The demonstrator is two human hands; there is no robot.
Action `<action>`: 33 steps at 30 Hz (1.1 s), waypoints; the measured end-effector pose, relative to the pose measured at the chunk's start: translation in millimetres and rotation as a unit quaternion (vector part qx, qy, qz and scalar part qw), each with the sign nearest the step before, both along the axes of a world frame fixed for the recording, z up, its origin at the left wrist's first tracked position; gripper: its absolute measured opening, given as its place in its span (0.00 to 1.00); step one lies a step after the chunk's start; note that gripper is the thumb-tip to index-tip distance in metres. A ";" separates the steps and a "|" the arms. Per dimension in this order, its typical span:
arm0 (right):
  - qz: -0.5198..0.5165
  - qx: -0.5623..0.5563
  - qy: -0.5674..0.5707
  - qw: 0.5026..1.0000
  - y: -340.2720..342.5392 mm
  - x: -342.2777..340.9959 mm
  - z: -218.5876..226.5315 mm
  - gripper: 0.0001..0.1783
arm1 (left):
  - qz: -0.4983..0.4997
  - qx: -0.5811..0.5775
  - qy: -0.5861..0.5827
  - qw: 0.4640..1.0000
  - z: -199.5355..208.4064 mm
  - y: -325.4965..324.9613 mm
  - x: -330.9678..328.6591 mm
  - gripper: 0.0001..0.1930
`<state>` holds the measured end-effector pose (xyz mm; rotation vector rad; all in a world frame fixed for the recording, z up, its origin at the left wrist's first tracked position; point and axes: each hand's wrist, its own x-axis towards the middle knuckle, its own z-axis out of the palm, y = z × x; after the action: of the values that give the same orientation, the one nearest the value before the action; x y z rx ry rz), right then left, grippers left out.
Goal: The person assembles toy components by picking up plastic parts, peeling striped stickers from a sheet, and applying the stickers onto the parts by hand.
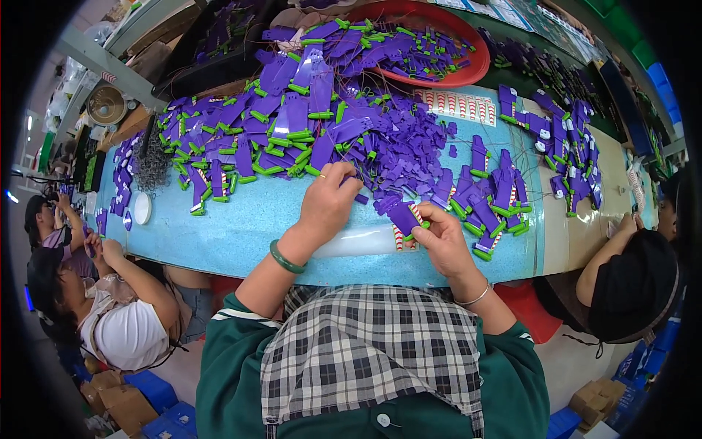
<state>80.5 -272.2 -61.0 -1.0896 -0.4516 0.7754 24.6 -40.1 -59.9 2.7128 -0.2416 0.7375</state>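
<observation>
My right hand (447, 245) is closed on a flat purple plastic piece (402, 218) with a green end and a red-and-white striped edge. To its left, my left hand (327, 203) has its fingers pinched together at the edge of the heap; what they hold, if anything, is too small to make out. One small purple part (361, 198) lies beside those fingertips. Ahead of both hands spreads a heap of small purple parts (409, 150). Under my hands is a pale strip (358, 241), with striped stickers (399, 238) near its right end.
Purple pieces with green ends (292, 117) pile up at the far left; more (504, 186) lie to the right. A red basin (479, 62) stands behind. A sticker sheet (459, 107), white lid (142, 208) and coiled wires (151, 161) are on the blue table. People sit either side.
</observation>
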 end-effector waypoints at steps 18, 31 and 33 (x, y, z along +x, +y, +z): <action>0.072 0.043 -0.098 0.992 23.7 -3.0 8.5 0.12 | -0.135 -0.616 0.259 0.731 32.6 -32.3 -34.3 0.17; -0.048 0.060 0.150 0.986 19.8 -12.1 -0.3 0.18 | -0.075 -0.748 0.098 0.651 14.9 -37.5 -40.0 0.09; -0.080 -0.005 -0.040 0.996 15.8 -10.8 6.3 0.20 | -0.076 -0.782 0.096 0.611 13.5 -34.9 -39.7 0.09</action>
<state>69.8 -256.4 -54.7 -1.1535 -0.4239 0.5954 -15.1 -75.0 -46.3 0.9918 0.1958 0.2527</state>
